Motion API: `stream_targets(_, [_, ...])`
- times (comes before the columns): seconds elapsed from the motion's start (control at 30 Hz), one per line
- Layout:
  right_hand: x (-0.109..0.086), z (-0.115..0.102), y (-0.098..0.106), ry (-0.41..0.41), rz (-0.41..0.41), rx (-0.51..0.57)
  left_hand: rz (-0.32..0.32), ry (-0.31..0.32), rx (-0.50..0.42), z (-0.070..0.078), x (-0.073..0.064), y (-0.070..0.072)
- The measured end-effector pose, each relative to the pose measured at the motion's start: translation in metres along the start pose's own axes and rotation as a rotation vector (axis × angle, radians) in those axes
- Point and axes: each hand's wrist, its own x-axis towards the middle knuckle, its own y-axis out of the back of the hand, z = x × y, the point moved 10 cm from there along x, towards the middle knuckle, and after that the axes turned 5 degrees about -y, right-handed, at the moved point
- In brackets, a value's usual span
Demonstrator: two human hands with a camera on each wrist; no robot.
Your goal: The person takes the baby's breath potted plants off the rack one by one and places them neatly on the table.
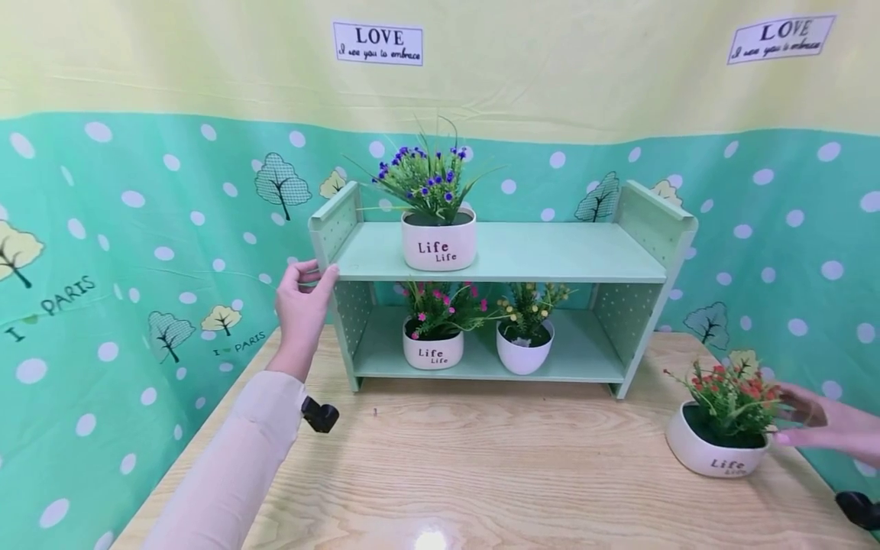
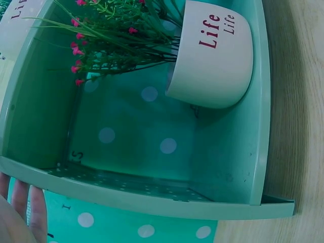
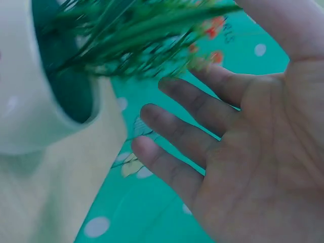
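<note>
My left hand grips the left side of a green two-tier shelf, thumb at the front edge and fingers on the outer face. In the left wrist view, those fingers show beside the side panel. At the right, my right hand reaches beside a white oval pot of red flowers. The right wrist view shows its fingers spread and nearly straight, close to the leaves and apart from the pot's rim.
A white pot with purple flowers stands on the upper tier. Below it are a pot of pink flowers and a rounder pot of yellow ones. The wooden table meets a dotted green curtain behind and at both sides.
</note>
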Motion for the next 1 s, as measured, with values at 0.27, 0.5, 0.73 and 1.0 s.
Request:
stream_targets(0.27, [-0.011,-0.054,0.033,0.228,0.167,-0.067,-0.007,0.012,0.005,-0.001,0.000,0.000])
stream_targets(0.5, [-0.018,-0.103,0.056,0.232,0.247,-0.107,-0.006,0.012,0.013,-0.001,0.000,0.001])
stream_targets(0.73, [-0.026,-0.154,0.064,0.279,0.259,-0.019,0.008,0.000,0.018,0.001,0.000,0.003])
stream_targets(1.0, [-0.026,-0.211,0.052,0.405,0.223,0.040,0.007,-0.006,0.024,0.000,0.001,0.002])
